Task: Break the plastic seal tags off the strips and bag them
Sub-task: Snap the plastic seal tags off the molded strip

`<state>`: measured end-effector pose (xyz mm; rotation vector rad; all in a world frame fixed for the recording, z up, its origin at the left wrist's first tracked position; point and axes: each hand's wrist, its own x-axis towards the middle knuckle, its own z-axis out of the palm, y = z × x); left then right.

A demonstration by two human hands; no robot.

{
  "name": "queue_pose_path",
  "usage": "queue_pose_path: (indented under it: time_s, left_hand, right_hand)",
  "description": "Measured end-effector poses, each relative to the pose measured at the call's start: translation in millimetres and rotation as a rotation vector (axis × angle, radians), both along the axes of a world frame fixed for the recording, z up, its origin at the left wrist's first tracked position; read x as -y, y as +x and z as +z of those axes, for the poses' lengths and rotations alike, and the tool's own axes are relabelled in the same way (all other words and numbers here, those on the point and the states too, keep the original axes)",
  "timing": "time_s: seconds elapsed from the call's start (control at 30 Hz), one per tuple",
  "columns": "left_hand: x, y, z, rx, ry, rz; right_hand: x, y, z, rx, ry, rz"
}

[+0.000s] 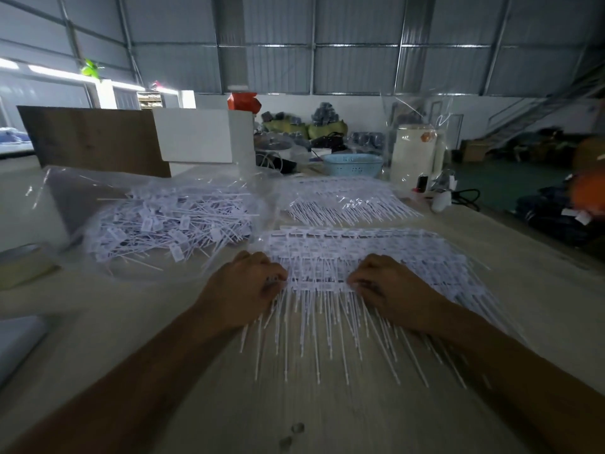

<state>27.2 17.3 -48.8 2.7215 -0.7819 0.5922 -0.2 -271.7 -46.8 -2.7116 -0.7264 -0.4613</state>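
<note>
Right now the left hand [244, 286] and right hand [389, 285] curl over the nearest strip of seal tags [319, 280]. Loose tags sit in the open bag [170, 221] at ten o'clock. An uneven twist would likely scatter tags or drag the stacked strips askew.

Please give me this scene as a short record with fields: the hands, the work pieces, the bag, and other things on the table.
left hand: grips the left end of the strip
right hand: grips the right end of the strip
strip of seal tags: top of a stack on the table, tails pointing toward the person
clear bag: left of the stack, holds loose tags
blue basket: far side
</note>
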Motion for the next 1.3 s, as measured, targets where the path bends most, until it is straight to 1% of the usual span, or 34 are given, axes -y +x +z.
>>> queue_pose_path:
  time_s: [0.03, 0.1, 0.17, 0.27, 0.33, 0.43, 0.5, 0.67, 0.73, 0.8, 0.9, 0.97, 1.1, 1.2, 1.3]
  left_hand:
    - [3.0, -2.4, 1.4, 0.043, -0.013, 0.006]
    - [11.4, -1.6, 7.5, 0.12, -0.107, -0.015]
    - [25.4, 10.4, 20.8, 0.114, -0.17, -0.054]
    - [56.2, 47.2, 40.1, 0.036, -0.099, -0.057]
    - [76.6, 74.2, 48.6, -0.006, -0.01, 0.015]
    - [91.8, 106.8, 49.7, -0.121, 0.097, 0.154]
    - [93.4, 120.4, 45.0, -0.174, 0.116, 0.218]
    - [94.3, 133.4, 35.9, -0.155, 0.16, 0.25]
    - [93.2, 137.1, 33.2, -0.232, 0.146, 0.235]
    - [92.0, 137.6, 31.0, -0.281, 0.086, 0.219]
    - [93.9, 134.2, 32.1, -0.187, -0.069, 0.204]
    - [96.8, 127.9, 37.1, -0.098, -0.128, 0.188]
    - [100.0, 112.7, 56.2, -0.012, -0.218, 0.106]
    - [97.3, 100.7, 74.5, 0.039, -0.287, 0.057]
    - [94.3, 85.9, 90.5, 0.107, -0.321, 0.006]
  right_hand:
    - [0.6, 0.5, -0.2, -0.002, 0.012, 0.003]
    - [2.0, 1.8, -0.7, 0.0, 0.048, -0.007]
    - [2.8, 2.0, 0.6, 0.005, 0.088, -0.031]
    - [1.5, 2.2, 0.0, 0.023, 0.102, -0.042]
    - [1.3, 2.0, -1.0, 0.023, 0.098, -0.062]
    - [4.4, 3.0, -3.0, 0.018, 0.15, -0.084]
    - [9.2, 4.3, -3.1, 0.003, 0.183, -0.096]
    - [10.9, 7.4, -2.2, 0.015, 0.178, -0.068]
    - [8.9, 5.3, -0.6, 0.031, 0.188, -0.037]
    - [7.3, 2.9, 1.5, 0.041, 0.206, -0.018]
    - [5.4, 0.6, 3.5, 0.053, 0.21, -0.001]
    - [4.0, 0.3, 4.7, 0.062, 0.206, 0.007]
    - [7.4, 0.5, 8.3, 0.092, 0.231, -0.006]
    - [13.5, 1.5, 11.9, 0.121, 0.248, -0.062]
    - [24.1, 2.8, 19.3, 0.249, 0.354, -0.19]
